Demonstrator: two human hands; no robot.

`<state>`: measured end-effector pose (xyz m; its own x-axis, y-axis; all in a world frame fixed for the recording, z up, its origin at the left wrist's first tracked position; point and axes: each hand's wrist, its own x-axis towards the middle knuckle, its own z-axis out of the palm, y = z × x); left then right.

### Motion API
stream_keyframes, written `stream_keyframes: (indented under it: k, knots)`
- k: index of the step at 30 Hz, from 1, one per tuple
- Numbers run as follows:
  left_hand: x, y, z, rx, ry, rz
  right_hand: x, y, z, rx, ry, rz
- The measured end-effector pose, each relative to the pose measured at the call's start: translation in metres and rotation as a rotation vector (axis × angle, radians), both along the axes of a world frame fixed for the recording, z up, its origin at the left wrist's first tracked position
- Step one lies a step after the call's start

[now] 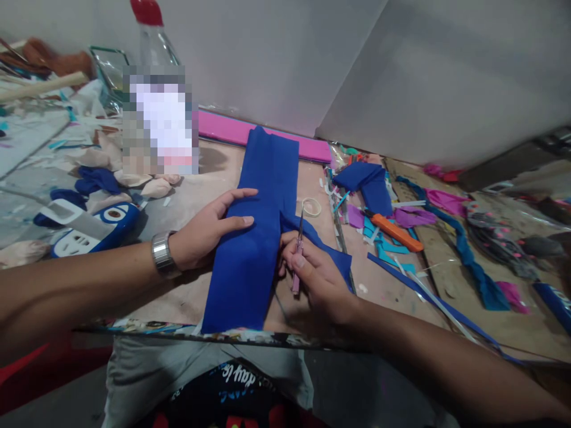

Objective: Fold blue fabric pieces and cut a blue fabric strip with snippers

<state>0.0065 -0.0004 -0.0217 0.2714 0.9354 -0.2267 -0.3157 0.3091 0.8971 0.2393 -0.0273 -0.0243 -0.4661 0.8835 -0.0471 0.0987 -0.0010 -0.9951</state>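
A long folded piece of blue fabric (250,261) lies lengthwise on the table in front of me, with a loose flap (328,252) spreading out on its right. My left hand (209,229), with a metal watch on the wrist, rests on the left side of the fabric. Its thumb and index finger are stretched out and apart on top; the other fingers are mostly hidden. At the right edge of the fabric, my right hand (314,273) is closed around a slim pink-handled tool (296,282) with a dark pointed tip facing away from me. Its curled fingertips are beside the fabric.
A rubber-band-like ring (311,207) lies beyond the tool. Rightward are an orange cutter (397,232), another blue piece (368,181) and scraps. A pink strip (267,135) lies behind. Leftward are a red-capped bottle (156,41), a blue-and-white power strip (96,229) and more scraps.
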Motion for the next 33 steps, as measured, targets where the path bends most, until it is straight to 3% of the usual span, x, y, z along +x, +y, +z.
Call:
stream_keyframes:
  k: [6,10,23,33]
  knots:
    - [0.001,-0.002,0.005,-0.018,-0.033,-0.074,-0.003,-0.001,-0.002,-0.255,0.070,0.014]
    - [0.001,-0.003,0.004,-0.090,-0.077,-0.037,-0.005,-0.001,0.001,-0.384,0.079,0.035]
    - [-0.002,0.000,-0.001,0.063,0.044,0.048,-0.004,0.000,0.007,-0.529,0.218,0.176]
    - [-0.002,-0.005,0.000,0.058,0.086,-0.070,-0.008,-0.002,-0.001,-0.520,0.162,0.002]
